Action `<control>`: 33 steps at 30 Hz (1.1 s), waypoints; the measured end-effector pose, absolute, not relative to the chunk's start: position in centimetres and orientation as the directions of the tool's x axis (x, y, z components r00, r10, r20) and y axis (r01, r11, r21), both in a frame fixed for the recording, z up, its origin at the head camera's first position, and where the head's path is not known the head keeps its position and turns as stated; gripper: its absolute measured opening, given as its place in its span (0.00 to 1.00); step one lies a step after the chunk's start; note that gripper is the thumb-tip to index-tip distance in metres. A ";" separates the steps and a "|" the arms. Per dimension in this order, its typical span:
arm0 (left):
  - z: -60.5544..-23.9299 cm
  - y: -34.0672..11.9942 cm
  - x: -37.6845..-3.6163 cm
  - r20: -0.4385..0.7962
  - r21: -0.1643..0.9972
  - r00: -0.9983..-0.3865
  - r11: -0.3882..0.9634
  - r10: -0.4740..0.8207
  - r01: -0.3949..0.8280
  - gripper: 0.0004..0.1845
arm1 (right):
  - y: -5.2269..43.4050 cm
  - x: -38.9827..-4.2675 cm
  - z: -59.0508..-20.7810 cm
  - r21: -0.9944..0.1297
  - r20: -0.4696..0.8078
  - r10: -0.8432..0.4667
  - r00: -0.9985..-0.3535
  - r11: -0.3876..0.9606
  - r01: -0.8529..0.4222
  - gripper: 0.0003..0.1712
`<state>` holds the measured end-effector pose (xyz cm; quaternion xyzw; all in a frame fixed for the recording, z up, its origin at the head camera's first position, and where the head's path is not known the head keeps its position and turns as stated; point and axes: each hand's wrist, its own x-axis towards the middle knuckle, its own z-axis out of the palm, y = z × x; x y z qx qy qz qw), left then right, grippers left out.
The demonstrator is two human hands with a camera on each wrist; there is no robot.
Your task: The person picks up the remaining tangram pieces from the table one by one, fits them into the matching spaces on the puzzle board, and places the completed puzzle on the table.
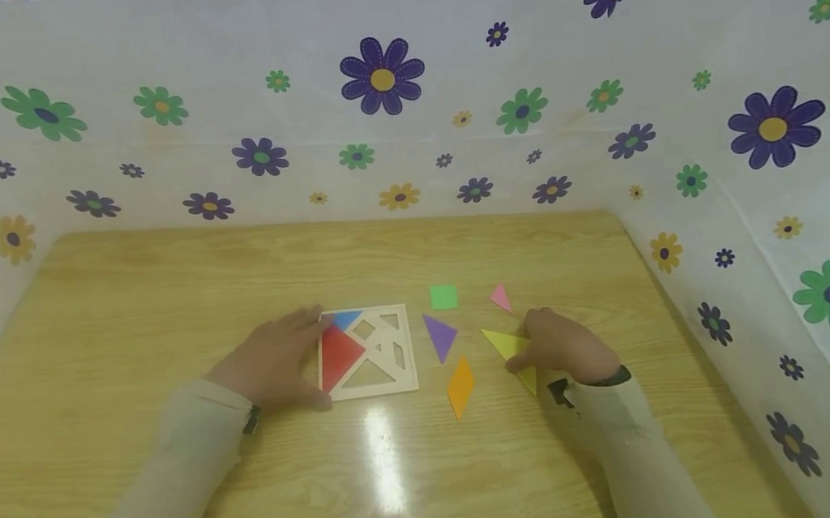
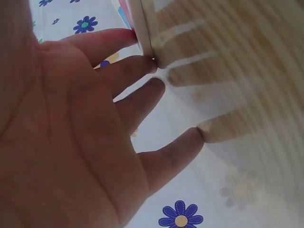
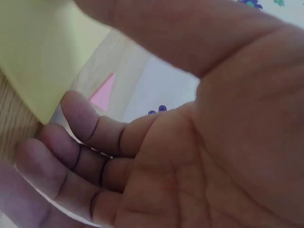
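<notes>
A pale wooden tangram board [image 1: 370, 390] lies on the table, with a large red triangle [image 1: 340, 357] and a blue triangle [image 1: 347, 320] in its recesses; its other cutouts show bare. My left hand [image 1: 276, 359] rests at the board's left side, fingers spread and fingertips at its edge [image 2: 145, 28]. On the right, my right hand [image 1: 564, 346] pinches a large yellow triangle [image 1: 504, 345], thumb over its face and curled fingers along its right edge. The right wrist view shows that yellow triangle [image 3: 45, 52] close by the index fingertip.
Between board and right hand lie a purple triangle [image 1: 441, 338], a green square [image 1: 443, 297] and an orange parallelogram [image 1: 460, 388]. Beyond the right hand is a small pink triangle [image 1: 502, 298]. Flower-patterned white cloth [image 1: 425, 14] borders the wooden table [image 1: 169, 294] at back and sides.
</notes>
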<state>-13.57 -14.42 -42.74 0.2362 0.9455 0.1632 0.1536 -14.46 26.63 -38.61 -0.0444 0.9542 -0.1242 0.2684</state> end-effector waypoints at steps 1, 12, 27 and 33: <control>-42.7 -14.4 -13.6 -0.214 0.375 -0.841 0.837 0.497 0.400 0.62 | 26.6 -14.5 -38.7 -0.263 -0.503 -0.153 -0.851 0.965 -0.018 0.37; -43.1 -14.3 -13.3 -0.237 0.364 -0.852 0.856 0.467 0.368 0.63 | 26.5 -14.5 -38.6 -0.278 -0.518 -0.160 -0.840 0.960 -0.011 0.32; -41.9 -13.9 -13.1 -0.263 0.379 -0.848 0.857 0.461 0.348 0.62 | 26.6 -14.1 -38.3 -0.273 -0.495 -0.130 -0.859 0.962 0.012 0.32; -42.0 -13.9 -13.1 -0.258 0.377 -0.848 0.857 0.462 0.352 0.62 | 26.4 -14.7 -38.9 -0.356 -0.451 -0.132 -0.883 0.934 0.042 0.31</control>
